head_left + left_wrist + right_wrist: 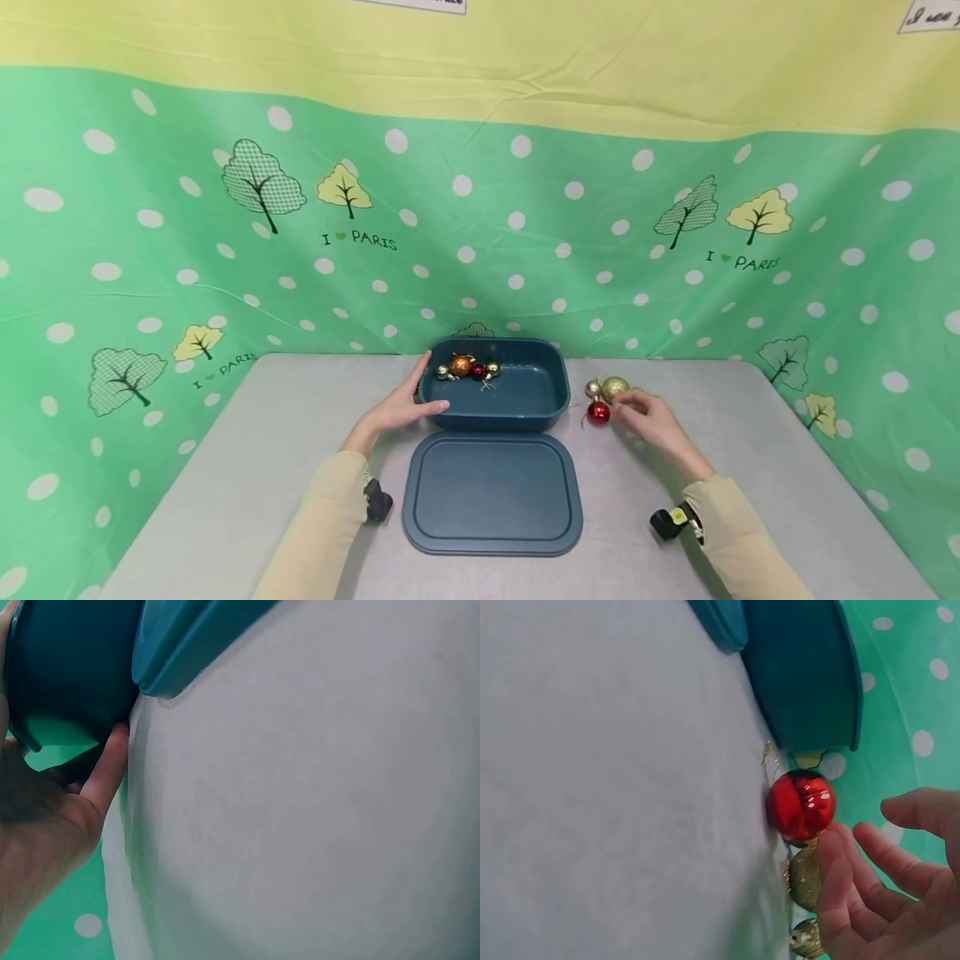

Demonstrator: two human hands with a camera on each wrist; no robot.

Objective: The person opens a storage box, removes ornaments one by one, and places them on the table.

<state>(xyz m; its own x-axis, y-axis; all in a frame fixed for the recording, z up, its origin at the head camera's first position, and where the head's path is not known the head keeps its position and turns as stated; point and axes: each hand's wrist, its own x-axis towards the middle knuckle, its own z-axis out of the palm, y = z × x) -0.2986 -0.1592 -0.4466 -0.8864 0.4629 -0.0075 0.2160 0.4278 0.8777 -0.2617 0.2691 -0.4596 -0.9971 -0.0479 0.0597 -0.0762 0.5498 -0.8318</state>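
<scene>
R hand (651, 421): fingers loosely bent, thumb apart from the rest, gripping nothing; right beside red ball (597, 412), touch or not can't tell.
L hand (399, 409): spread wide at L end of box (532, 387), thumb at nr rim, fingers fairly straight along end wall.
Balls on table: red plus gold glitter ball (615, 388) and small gold ball (593, 387), bunched just R of box w/ thin strings.
Box edges: rim up all round; R wall standing btwn bunch & inside, far rim close to curtain (420, 292).
Room: wide stretch of table (225, 500) out to L of L hand, more out to R of R hand; inside box, mid & R part of floor showing.
In box: orange glitter ball (461, 365), small red ball (478, 372), two little gold balls (442, 372), all grouped at far L.
Lid (492, 493): flat on table, just beside box's nr side, btwn forearms.
In the way: L thumb at nr L corner; gold glitter ball partly behind R fingertips in R wrist view.
</scene>
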